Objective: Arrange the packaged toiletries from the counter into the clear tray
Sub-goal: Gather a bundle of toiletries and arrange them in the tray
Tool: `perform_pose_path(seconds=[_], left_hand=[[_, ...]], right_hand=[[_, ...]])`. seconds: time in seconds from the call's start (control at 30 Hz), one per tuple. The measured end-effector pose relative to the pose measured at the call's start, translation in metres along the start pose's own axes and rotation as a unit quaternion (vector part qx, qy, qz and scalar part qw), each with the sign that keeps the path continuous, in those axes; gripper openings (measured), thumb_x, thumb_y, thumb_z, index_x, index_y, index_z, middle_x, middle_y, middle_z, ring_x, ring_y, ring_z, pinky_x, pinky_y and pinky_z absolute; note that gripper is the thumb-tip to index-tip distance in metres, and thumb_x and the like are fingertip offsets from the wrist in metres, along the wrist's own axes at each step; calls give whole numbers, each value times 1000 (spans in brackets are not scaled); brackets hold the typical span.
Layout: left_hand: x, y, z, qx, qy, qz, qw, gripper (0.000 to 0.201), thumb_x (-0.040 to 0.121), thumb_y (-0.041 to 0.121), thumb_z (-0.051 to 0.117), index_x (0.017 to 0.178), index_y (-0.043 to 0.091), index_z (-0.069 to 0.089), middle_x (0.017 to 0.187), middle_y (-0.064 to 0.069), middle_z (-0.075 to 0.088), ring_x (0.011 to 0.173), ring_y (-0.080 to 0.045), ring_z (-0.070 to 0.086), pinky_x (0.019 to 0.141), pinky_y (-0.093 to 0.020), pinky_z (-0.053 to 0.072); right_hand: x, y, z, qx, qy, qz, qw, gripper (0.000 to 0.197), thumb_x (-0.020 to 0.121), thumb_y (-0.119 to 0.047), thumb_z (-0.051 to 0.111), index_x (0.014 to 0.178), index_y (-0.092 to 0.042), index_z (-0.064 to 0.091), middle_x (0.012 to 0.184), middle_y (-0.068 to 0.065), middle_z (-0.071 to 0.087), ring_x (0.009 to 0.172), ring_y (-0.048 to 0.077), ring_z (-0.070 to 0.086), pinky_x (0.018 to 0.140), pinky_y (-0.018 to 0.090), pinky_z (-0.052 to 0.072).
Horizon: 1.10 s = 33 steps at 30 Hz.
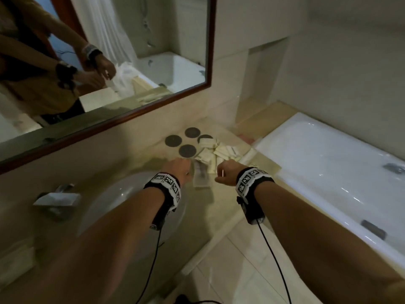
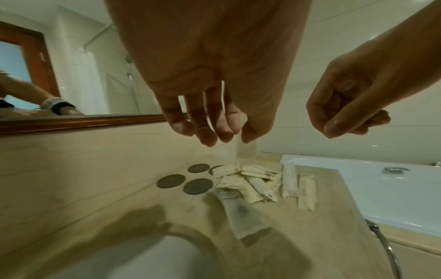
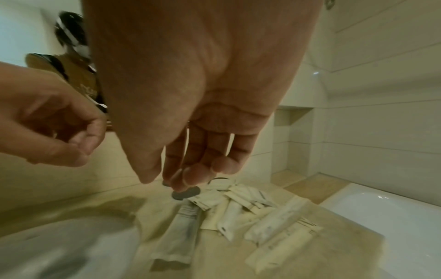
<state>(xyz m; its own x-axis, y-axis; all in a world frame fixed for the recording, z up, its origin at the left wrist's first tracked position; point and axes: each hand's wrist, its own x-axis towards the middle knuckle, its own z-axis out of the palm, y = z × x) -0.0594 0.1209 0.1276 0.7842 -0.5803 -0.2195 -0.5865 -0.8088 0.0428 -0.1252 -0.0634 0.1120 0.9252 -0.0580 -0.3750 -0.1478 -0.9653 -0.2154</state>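
White packaged toiletries (image 1: 215,153) lie heaped on the counter (image 1: 142,160) beside four dark discs (image 1: 187,150); left hand (image 1: 178,171) and right hand (image 1: 228,174) hover above, fingers loosely curled (holding nothing).

Pretty muted palette here: the surface (image 1: 140,163) is a beige, faintly veined stone look, and the packaged toiletries (image 1: 215,151) piled on it are cream-white wrappers with small dark print (too blurry to read). One clear packet (image 1: 200,175) nearer the sink shows grey stripes through the plastic. Four round coasters (image 1: 187,150) next to the pile are dark grey. The sink (image 1: 122,200) and bathtub (image 1: 328,163) are both glossy white, the wall tiles (image 1: 339,62) off-white, and the mirror frame (image 1: 122,119) is reddish-brown wood. Both wristbands (image 1: 167,183) are black with white panels carrying black-and-white square marker patterns. In the mirror, the person's top (image 1: 32,69) reads mustard brown.
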Motion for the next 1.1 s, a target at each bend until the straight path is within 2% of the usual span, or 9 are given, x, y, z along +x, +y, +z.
perform_pose_path(seconds=[0.23, 0.37, 0.47, 0.6, 0.7, 0.83, 0.97, 1.1], left_hand=[[65, 18, 17, -69, -11, 39, 997, 10, 80, 22, 55, 80, 14, 49, 93, -13, 66, 87, -34, 63, 78, -48, 55], [82, 14, 16, -68, -24, 50, 996, 14, 84, 20, 56, 93, 10, 55, 98, -13, 64, 92, -33, 62, 80, -47, 55], [95, 5, 21, -83, -32, 50, 995, 16, 83, 20, 57, 93, 8, 56, 98, -14, 65, 92, -34, 62, 80, -46, 55], [108, -2, 29, -110, -56, 43, 991, 14, 81, 21, 60, 86, 9, 54, 94, -16, 66, 88, -34, 63, 79, -47, 55], [123, -4, 33, -113, -60, 41, 991, 17, 81, 21, 60, 90, 7, 56, 95, -16, 65, 90, -35, 63, 80, -47, 56], [142, 2, 39, -102, -45, 33, 993, 16, 84, 22, 57, 93, 10, 54, 95, -15, 66, 86, -34, 64, 77, -45, 56], [160, 11, 46, -82, -44, 26, 995, 25, 87, 25, 60, 106, 11, 52, 103, -11, 65, 91, -31, 64, 75, -40, 55], [189, 18, 56, -85, -64, 3, 994, 36, 88, 26, 59, 118, 11, 46, 116, -13, 59, 100, -32, 60, 79, -42, 51]], right_hand=[[12, 33, -4, -14, 9, 49, 999, 31, 93, -41, 57, 104, -13, 61, 113, 12, 59, 100, 30, 59, 80, 35, 46], [27, 39, -4, -21, 8, 69, 997, 33, 93, -43, 55, 107, -13, 60, 115, 13, 56, 101, 32, 58, 81, 37, 46], [39, 40, -2, -29, 6, 84, 996, 34, 93, -44, 54, 108, -14, 58, 116, 13, 56, 99, 33, 58, 81, 38, 47], [53, 38, 3, -45, -16, 89, 995, 34, 95, -41, 53, 111, -11, 56, 116, 13, 56, 101, 33, 58, 83, 39, 46], [66, 43, 3, -33, -11, 90, 995, 34, 94, -40, 53, 110, -11, 57, 116, 14, 56, 100, 33, 58, 80, 38, 45], [83, 60, 5, -34, -19, 96, 995, 35, 94, -40, 52, 112, -10, 57, 118, 14, 57, 104, 33, 58, 84, 38, 46], [106, 84, 6, -27, -10, 99, 995, 36, 94, -43, 50, 109, -12, 61, 115, 13, 60, 103, 32, 60, 84, 39, 49], [141, 108, 3, -28, -21, 72, 997, 38, 95, -42, 49, 107, -8, 62, 111, 13, 63, 100, 32, 62, 81, 39, 53]])
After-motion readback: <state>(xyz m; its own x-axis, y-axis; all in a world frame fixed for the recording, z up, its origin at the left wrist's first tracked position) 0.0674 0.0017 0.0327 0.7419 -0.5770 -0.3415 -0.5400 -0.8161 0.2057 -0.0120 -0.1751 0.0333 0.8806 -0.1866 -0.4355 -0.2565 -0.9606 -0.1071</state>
